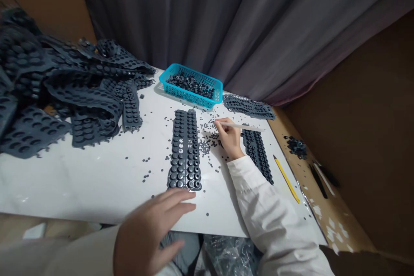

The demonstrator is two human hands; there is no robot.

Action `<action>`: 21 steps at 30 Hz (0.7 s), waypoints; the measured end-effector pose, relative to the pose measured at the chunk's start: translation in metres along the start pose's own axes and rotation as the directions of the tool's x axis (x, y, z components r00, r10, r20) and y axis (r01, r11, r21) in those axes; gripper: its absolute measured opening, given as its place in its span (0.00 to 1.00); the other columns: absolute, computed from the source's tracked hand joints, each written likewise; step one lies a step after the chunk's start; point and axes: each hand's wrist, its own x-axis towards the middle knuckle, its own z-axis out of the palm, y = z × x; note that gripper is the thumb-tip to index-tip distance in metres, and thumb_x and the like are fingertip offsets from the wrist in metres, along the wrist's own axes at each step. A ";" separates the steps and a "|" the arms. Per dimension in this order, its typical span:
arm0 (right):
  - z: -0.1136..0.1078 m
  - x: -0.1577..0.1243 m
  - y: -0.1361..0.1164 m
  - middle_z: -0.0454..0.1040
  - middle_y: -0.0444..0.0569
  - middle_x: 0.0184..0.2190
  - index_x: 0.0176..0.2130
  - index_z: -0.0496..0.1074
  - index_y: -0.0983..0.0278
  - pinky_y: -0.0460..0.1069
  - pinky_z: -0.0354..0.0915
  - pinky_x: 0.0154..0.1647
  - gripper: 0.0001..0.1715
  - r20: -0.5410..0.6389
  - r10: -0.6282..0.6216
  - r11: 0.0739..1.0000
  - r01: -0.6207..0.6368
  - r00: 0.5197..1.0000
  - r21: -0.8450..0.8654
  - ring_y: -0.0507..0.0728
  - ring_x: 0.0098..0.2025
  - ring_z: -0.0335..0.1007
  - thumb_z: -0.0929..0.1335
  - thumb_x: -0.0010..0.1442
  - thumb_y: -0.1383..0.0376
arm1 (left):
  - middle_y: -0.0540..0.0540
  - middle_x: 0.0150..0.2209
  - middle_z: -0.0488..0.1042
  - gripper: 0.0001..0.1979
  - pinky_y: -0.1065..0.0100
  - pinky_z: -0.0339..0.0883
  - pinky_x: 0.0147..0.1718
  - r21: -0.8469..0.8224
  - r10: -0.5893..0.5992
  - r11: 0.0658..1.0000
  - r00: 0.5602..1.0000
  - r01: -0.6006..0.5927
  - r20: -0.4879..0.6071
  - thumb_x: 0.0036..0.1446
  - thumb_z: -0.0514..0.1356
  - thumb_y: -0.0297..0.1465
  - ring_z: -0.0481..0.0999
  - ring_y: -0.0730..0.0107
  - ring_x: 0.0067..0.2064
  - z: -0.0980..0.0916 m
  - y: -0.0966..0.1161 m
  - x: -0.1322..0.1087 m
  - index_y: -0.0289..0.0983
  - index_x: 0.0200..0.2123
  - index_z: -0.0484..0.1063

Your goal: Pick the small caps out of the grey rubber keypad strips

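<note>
Grey curtain [190, 17] backs the white table [80, 185]. Dark studded sheet [185, 161] lies mid-table; judged light, flexible, best held by its edges. Left hand [153, 222] open at its near end; right hand [230, 140] pinches a white stick [247, 127].

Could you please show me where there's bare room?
The white table is bare at front left, between the heaped dark sheets and its near edge. Crowded: around the right hand, small discs scattered by the central studded strip.

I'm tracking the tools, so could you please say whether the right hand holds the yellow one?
No, the right hand holds a thin pale stick, while the yellow tool lies on the table.
</note>
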 end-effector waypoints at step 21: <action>0.011 -0.026 -0.010 0.80 0.51 0.36 0.28 0.75 0.61 0.55 0.71 0.47 0.09 0.258 0.084 0.935 -0.165 0.962 0.313 0.59 0.43 0.76 0.73 0.54 0.59 | 0.46 0.34 0.72 0.09 0.63 0.63 0.41 0.046 -0.046 0.998 0.996 0.043 0.079 0.56 0.61 0.33 0.68 0.61 0.40 -0.011 -0.115 0.171 0.36 0.38 0.78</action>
